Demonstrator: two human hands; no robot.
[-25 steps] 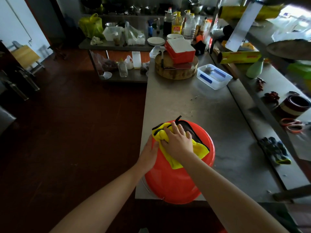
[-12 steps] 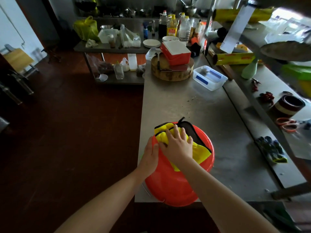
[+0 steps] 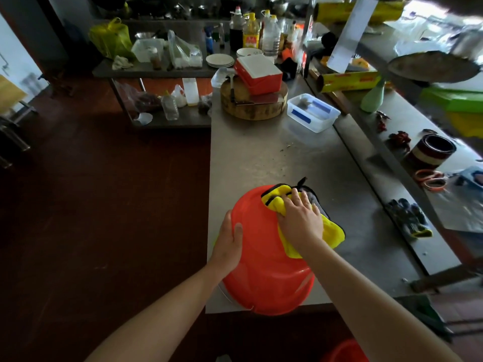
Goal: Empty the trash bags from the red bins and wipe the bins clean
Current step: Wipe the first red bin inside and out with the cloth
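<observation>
head view: bin (image 3: 264,270), red, sits at the near edge of the steel counter (image 3: 274,158), seemingly mouth down with its rim slightly over the edge. left hand (image 3: 230,239) lies flat against the bin's left wall, fingers relaxed, bracing rather than gripping. right hand (image 3: 300,218) is spread wide, palm down, pressing a yellow cloth (image 3: 332,231) onto the top of the bin; it pinches nothing. no bag shows on this bin, so the step looks like wiping the outside. to do it well, i'd press evenly, work in overlapping passes from top down the wall, and turn the bin with the left hand. the overhang makes sliding off a risk. another red bin (image 3: 345,351) shows low down.
</observation>
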